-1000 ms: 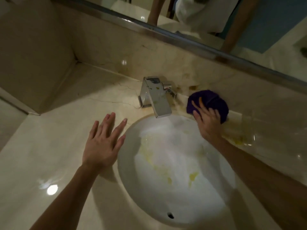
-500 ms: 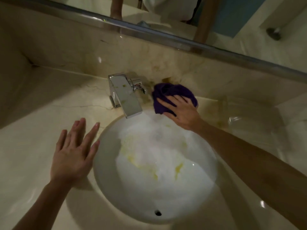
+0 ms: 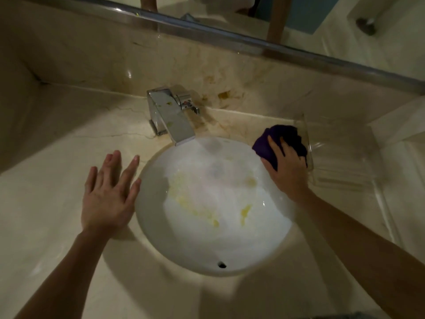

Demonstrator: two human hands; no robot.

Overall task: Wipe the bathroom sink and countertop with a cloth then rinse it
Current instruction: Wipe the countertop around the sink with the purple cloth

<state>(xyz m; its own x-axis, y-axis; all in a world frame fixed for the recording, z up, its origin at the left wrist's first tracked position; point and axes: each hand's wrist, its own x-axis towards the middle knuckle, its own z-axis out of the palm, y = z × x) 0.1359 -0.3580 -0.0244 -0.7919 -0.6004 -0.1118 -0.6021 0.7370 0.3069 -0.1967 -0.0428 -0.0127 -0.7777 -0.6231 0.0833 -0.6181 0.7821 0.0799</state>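
right hand (image 3: 286,168) pressing purple cloth (image 3: 281,140) on bench (image 3: 57,192) at sink's (image 3: 161,238) right rim

fingers curled over the bunched cloth, just beside a clear tray (image 3: 340,155). left hand (image 3: 108,194) flat, fingers spread, holding nothing, on bench left of sink. yellow stains in basin, on tap (image 3: 171,116).

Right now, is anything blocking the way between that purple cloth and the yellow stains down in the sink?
Nothing visible does. The right hand presses the purple cloth on the countertop at the sink rim, and the basin between it and the yellow stains lies open. The faucet stands off to the side, and a clear tray sits behind the cloth.
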